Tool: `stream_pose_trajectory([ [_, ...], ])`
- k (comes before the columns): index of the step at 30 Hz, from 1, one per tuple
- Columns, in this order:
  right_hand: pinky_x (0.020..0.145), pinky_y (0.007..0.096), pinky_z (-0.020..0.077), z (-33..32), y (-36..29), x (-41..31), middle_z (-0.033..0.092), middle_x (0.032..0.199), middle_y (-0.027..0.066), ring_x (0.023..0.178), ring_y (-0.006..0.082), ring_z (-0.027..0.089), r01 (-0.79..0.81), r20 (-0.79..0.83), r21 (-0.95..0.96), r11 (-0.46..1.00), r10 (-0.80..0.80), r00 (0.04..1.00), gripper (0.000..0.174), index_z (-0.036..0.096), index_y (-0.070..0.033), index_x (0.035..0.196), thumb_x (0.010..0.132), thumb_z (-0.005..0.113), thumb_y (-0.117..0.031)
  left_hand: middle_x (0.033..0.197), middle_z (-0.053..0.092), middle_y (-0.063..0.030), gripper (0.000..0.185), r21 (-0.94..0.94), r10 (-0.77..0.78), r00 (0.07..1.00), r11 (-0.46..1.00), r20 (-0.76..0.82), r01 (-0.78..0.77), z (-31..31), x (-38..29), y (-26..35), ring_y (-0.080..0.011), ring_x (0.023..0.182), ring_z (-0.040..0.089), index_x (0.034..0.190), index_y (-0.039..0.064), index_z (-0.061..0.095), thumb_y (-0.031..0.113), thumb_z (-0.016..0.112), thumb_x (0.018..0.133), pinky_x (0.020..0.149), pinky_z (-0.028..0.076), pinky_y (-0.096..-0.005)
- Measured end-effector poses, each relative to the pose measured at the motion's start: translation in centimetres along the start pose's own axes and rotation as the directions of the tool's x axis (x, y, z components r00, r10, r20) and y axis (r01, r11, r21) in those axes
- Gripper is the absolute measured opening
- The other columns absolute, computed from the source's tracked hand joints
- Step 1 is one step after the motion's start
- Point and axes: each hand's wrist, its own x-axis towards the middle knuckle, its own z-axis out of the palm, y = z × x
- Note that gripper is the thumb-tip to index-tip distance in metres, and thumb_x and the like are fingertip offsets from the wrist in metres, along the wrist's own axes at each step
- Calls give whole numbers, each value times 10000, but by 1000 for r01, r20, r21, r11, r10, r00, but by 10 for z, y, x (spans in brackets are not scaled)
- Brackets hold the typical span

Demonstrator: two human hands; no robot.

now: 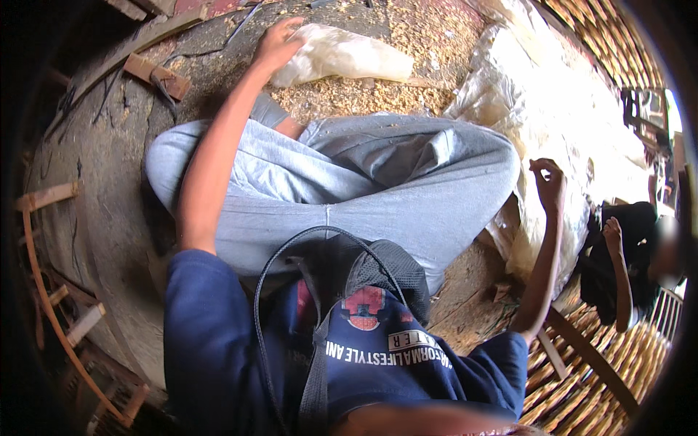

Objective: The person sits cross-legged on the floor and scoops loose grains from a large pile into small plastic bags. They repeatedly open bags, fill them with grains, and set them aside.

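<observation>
My left hand (278, 46) is at the left end of a crumpled clear plastic bag (354, 54), its fingers apart and the thumb side against or just over the plastic. The bag lies on a floor strewn with wood shavings (431, 32), beyond my crossed legs in grey trousers (338, 218). To the right of my knee, my right hand (548, 177) is raised with thumb and fingertips brought together in a ring. Behind it spreads a large heap of clear plastic sheeting (523, 103), partly washed out by glare. Whether the fingertips pinch any film cannot be told.
A wood block (158, 76) with a dark strap lies at the upper left, near a long wooden batten (142, 41). Wooden frame pieces (52, 196) stand at the left edge. Another person (621, 261) in dark clothing sits at the right, beside a slatted floor (589, 376).
</observation>
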Motion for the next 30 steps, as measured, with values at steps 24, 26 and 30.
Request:
stream_pose_trajectory([
  [24,800,321,502,92,-319,162,721,953,124,896,209,659,654,-582,473,590,-348,735,213,675,49,854,943,728,-136,939,711,-12,384,-212,86,984,976,153,-52,-71,5,124,-95,737,640,1205,22,692,104,831,856,652,533,-259],
  [26,776,286,467,91,-313,178,706,934,80,848,160,610,688,-662,415,595,-321,677,225,688,27,863,967,703,-172,1198,719,-83,489,-301,191,954,946,230,-117,-45,5,104,-167,1108,664,1313,78,672,292,798,892,976,511,-335],
  [30,708,269,401,83,-302,178,575,777,-20,784,90,508,434,-401,734,522,-181,898,257,713,-29,909,1003,656,-262,1050,752,-63,419,-363,40,969,930,245,54,26,-11,99,-146,944,710,1182,69,739,356,815,886,822,571,-314],
])
